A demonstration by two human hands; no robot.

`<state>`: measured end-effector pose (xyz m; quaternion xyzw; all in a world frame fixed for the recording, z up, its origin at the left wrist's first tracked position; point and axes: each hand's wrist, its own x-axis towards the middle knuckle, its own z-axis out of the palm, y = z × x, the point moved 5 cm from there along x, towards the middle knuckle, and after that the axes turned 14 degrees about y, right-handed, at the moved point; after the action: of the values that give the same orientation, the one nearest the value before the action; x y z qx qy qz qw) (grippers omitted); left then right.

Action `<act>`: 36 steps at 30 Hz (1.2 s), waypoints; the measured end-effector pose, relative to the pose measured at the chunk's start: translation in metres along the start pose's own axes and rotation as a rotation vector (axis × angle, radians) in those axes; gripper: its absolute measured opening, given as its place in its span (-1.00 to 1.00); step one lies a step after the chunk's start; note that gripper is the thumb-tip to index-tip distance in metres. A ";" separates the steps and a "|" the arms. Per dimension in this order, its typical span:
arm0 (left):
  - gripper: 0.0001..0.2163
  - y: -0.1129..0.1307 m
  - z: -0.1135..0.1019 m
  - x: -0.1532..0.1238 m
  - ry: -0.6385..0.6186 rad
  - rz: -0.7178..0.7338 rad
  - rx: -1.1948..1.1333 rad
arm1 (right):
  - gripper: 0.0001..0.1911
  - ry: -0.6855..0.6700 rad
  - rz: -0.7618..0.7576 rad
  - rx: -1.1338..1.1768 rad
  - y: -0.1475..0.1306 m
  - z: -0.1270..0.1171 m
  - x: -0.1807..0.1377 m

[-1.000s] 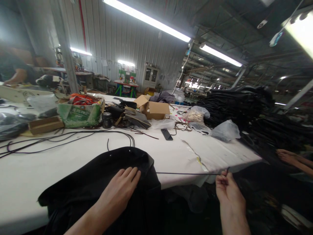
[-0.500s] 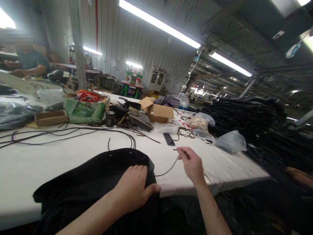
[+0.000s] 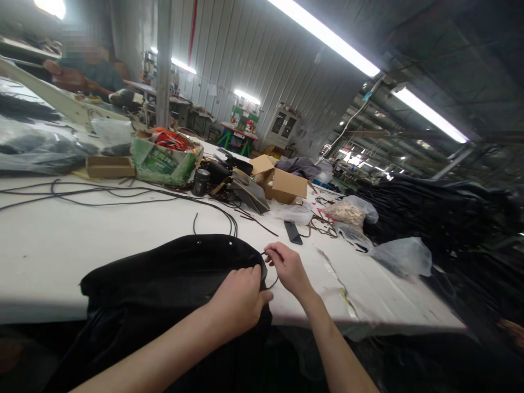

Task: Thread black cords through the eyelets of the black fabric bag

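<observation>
A black fabric piece with metal eyelets, which looks like a bag (image 3: 164, 273), lies over the table's front edge. My left hand (image 3: 241, 297) is closed on its right rim, thumb on the near side. My right hand (image 3: 286, 267) pinches the end of a thin dark cord (image 3: 273, 284) close beside that rim. The cord's tip points left at the fabric, and a short loop hangs below my fingers. Whether the tip touches the fabric I cannot tell. More black cords (image 3: 229, 215) run out behind the bag across the white tabletop (image 3: 155, 218).
Behind lie a phone (image 3: 293, 232), a cardboard box (image 3: 289, 185), a dark jar (image 3: 201, 182) and a green bag (image 3: 164, 162) with orange contents. Clear plastic bags (image 3: 403, 255) and a heap of black material (image 3: 442, 213) are at right. A person (image 3: 88, 76) sits at far left.
My right hand has moved left with the cord end, from out over the table to beside the bag's rim. My left hand keeps its grip. The whole view has shifted.
</observation>
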<state>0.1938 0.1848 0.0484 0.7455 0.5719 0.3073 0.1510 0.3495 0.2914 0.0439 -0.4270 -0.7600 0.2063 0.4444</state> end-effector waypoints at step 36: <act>-0.76 -0.036 -0.054 0.047 0.102 -0.080 0.111 | -0.59 -0.195 0.013 -0.070 -0.015 -0.003 0.003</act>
<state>0.1395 0.2337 0.0826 0.7128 0.6241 0.3064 0.0922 0.3443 0.2852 0.0568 -0.4251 -0.8037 0.2230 0.3516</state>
